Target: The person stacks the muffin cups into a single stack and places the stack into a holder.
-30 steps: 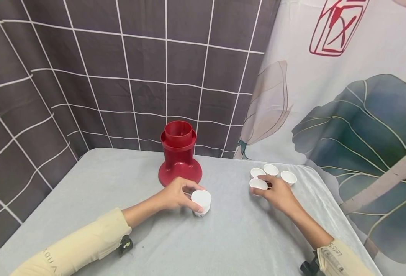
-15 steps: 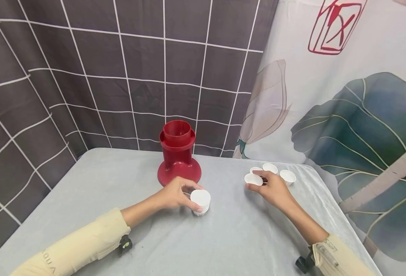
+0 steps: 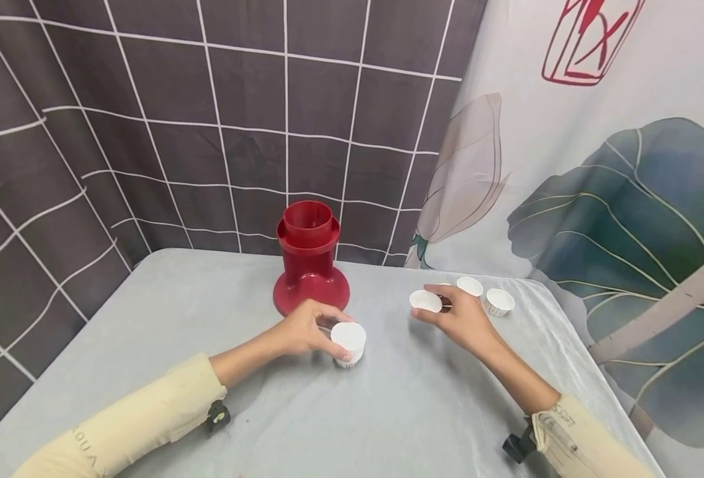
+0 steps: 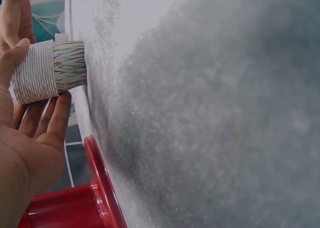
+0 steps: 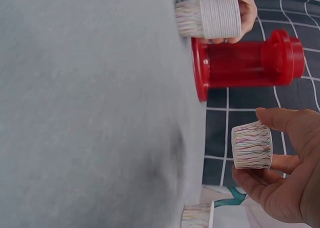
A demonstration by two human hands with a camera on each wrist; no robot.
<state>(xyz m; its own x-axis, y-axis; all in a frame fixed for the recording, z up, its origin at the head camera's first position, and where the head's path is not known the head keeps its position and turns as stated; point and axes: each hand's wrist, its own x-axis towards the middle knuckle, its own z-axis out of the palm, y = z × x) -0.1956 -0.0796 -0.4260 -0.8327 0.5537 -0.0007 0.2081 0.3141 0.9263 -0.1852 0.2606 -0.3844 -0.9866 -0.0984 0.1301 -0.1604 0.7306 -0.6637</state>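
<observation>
My left hand holds a stack of nested white paper baking cups upright, low over the cloth, thumb on one side and fingers on the other. In the left wrist view the stack shows many tight rims above one patterned wall. To the right, my right hand pinches a single baking cup by its sides, mouth up. Colored wavy lines cover that cup in the right wrist view, where it appears raised off the table.
Behind the left hand stands a red plastic holder with a round base and cylindrical top. Beyond the right hand sit more baking cups, one mostly hidden by the fingers. A grey cloth covers the table; curtains hang behind.
My right hand has lifted the single cup away from the others and moved it left toward the stack. My left hand and its stack have barely moved.
</observation>
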